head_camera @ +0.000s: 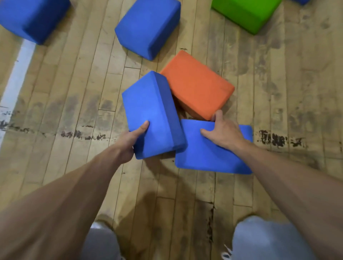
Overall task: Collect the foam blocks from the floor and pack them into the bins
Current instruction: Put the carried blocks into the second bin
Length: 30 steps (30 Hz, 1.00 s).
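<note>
Now seven foam blocks lie on the floor: five blue, an orange block, a green block.
Left hand clamps the centre blue block, pointing 12 o'clock; right hand grips the flat blue block, lying 3-to-9, at its 4 o'clock.

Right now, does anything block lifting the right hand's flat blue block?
Partly: the tilted blue block in the left hand overlaps the flat blue block at its left edge; the orange block crowds its far edge.

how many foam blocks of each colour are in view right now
blue blocks: 5, one only a sliver at the top edge
orange block: 1
green block: 1
total: 7
</note>
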Motion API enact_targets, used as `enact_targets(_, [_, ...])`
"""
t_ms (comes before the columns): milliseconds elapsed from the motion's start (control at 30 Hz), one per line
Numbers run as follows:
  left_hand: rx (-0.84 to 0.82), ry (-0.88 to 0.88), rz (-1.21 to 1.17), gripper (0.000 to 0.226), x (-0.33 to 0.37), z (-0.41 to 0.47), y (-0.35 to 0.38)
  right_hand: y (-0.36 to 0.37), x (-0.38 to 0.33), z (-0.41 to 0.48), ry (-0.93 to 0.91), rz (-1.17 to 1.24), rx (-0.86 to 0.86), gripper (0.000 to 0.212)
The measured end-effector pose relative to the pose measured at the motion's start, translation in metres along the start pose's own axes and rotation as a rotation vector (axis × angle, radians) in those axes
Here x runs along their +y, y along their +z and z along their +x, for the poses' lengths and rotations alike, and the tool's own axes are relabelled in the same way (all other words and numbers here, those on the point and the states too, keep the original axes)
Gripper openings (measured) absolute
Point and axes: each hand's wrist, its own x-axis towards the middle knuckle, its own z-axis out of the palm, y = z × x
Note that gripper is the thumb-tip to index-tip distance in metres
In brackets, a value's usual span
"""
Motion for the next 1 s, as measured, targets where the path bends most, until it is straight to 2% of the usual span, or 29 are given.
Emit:
enact_targets(100, [-0.026,-0.007,-0.044,0.05,0.003,-0.011,0.012,-0.004,0.01,-0.008,-0.046,-0.033,-0.294,0.1])
enact_targets(167, [-0.061,-0.01,-0.085,0.054,0.002,-0.016,0.017,0.001,0.019,-0.016,-0.089,-0.122,-0.433,0.116])
enact_targets(233, [-0.099,-0.002,-0.159,0.053,-0.003,-0.015,0.019,0.005,0.022,-0.019,-0.076,-0.114,-0.457,0.117])
enact_targets(333, [-0.144,0.002,-0.233,0.038,-0.005,-0.016,0.025,0.0,0.015,-0.008,-0.065,-0.127,-0.509,0.113])
enact_targets(433, [-0.116,0.044,-0.136,0.052,0.006,-0.027,0.032,-0.004,0.009,-0.015,-0.073,-0.182,-0.575,0.12])
enact_targets(533, [0.034,0.055,-0.02,0.073,0.028,-0.062,0.035,-0.018,0.0,-0.054,-0.018,-0.134,-0.514,0.108])
enact_targets(633, [0.201,0.017,0.054,0.067,0.061,-0.129,0.041,-0.067,-0.018,-0.113,0.082,-0.166,-0.364,0.086])
enact_targets(667, [0.248,0.004,0.079,0.07,0.076,-0.156,0.043,-0.091,-0.025,-0.134,0.111,-0.178,-0.32,0.084])
enact_targets(733, [0.349,-0.006,0.174,0.09,0.111,-0.218,0.043,-0.151,-0.041,-0.181,0.184,-0.153,-0.25,0.085])
enact_targets(800, [0.423,0.004,0.338,0.106,0.152,-0.285,0.041,-0.217,-0.057,-0.23,0.292,-0.052,-0.167,0.088])
enact_targets(900, [0.463,0.086,0.591,0.096,0.216,-0.402,0.05,-0.318,-0.086,-0.306,0.404,0.142,-0.049,0.086])
enact_targets(1000, [0.425,0.149,0.796,0.087,0.262,-0.501,0.06,-0.403,-0.124,-0.372,0.433,0.216,0.067,0.082])
